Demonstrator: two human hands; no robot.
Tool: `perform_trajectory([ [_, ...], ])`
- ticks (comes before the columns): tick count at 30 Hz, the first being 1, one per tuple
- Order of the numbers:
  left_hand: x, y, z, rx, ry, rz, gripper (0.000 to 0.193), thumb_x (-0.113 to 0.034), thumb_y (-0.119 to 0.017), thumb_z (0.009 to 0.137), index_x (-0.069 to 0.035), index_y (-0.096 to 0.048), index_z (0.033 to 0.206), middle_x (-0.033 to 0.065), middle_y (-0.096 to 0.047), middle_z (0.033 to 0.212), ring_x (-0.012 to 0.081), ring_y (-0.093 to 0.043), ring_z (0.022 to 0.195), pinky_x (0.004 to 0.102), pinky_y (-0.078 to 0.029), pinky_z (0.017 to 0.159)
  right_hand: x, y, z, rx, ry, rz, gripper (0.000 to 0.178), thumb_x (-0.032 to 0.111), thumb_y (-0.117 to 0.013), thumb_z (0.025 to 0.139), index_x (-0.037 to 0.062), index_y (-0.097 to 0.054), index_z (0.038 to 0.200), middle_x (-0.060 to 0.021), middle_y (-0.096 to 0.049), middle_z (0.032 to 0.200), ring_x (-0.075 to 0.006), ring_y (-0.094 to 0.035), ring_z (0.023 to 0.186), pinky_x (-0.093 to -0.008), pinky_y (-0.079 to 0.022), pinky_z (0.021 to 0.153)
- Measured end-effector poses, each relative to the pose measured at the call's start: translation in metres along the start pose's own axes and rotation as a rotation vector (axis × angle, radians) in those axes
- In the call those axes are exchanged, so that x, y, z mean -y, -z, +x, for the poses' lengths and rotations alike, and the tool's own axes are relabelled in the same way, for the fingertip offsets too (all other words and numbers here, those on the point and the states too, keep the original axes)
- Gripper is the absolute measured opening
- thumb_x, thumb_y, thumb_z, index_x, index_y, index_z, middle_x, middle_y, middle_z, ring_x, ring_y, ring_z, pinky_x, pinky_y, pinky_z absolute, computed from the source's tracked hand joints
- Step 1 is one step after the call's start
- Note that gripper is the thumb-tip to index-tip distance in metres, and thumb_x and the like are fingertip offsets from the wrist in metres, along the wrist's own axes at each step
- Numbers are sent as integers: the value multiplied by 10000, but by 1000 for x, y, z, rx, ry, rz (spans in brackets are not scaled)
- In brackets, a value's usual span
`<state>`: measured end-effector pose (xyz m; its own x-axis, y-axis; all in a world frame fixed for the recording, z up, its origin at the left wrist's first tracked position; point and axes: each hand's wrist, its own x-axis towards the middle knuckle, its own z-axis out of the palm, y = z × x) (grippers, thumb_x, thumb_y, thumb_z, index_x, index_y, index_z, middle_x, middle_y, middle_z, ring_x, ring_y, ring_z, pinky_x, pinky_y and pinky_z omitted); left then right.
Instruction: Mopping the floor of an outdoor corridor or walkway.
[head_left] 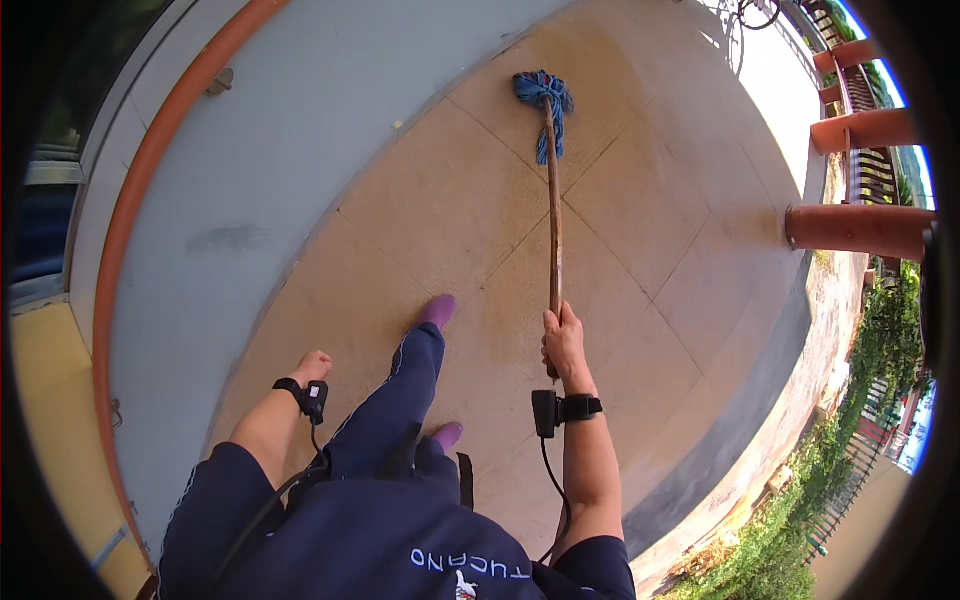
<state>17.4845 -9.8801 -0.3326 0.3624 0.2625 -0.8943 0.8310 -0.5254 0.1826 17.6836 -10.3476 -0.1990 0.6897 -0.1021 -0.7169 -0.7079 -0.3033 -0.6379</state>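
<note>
A mop (555, 225) with a long wooden handle reaches out ahead of me. Its head (541, 88), blue cloth strips tied round the end, rests on the tiled floor at the far end. My right hand (566, 343) is wrapped round the handle close to its near end. My left hand (315, 366) hangs at my left side with its fingers curled in, and no object shows in it. Each wrist wears a black strap with a small black device and a cable.
Large beige tiles (620, 200) cover the floor. A grey-blue wall (230, 200) with an orange-red trim (120, 230) runs along the left. On the right stand red-brown pillars (865, 228), railings and green plants (790, 500). Purple shoes (440, 310) show on my feet.
</note>
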Motion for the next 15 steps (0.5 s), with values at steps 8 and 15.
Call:
perform_trajectory([
  [8, 3, 63, 20, -50, 49, -134, 284, -104, -542, 759, -4, -574, 1024, 83, -618, 749, 163, -597, 635, 287, -485, 566, 176, -48, 196, -31, 177, -201, 169, 57, -558, 799, -2, -421, 879, -92, -527, 621, -165, -536, 456, -312, -449, 376],
  [15, -12, 43, 31, 15, 53, -67, 271, -136, -549, 751, -31, -591, 997, 86, -620, 759, 166, -595, 650, 306, -483, 582, 31, -96, 61, 60, 36, -446, 707, 4, -471, 777, -24, -98, 1378, -296, -599, 813, -359, -634, 689, -404, -518, 604],
])
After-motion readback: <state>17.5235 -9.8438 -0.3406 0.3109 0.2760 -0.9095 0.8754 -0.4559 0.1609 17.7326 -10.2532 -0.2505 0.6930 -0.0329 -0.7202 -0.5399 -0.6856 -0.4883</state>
